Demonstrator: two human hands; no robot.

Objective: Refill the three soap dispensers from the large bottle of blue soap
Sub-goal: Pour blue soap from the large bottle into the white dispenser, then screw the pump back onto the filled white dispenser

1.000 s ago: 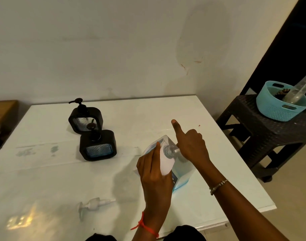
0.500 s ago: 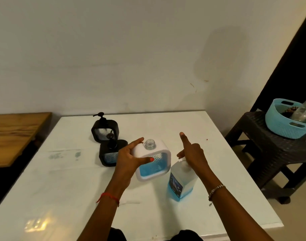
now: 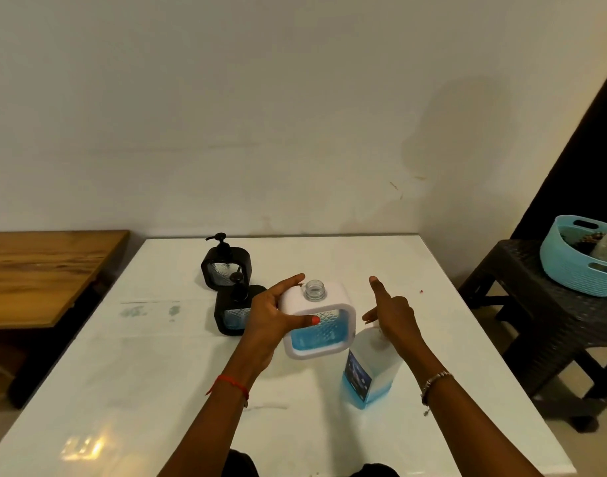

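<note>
Now the pour looks over — a second ago the large bottle (image 3: 369,373) was tipped against the white dispenser (image 3: 317,325); it stands upright on the table (image 3: 329,256), with little blue left. The left hand (image 3: 271,321) grips the lifted dispenser, neck open, about half full. The right hand (image 3: 395,315) rests on the bottle's top — clamped or not, I cannot tell.
</note>
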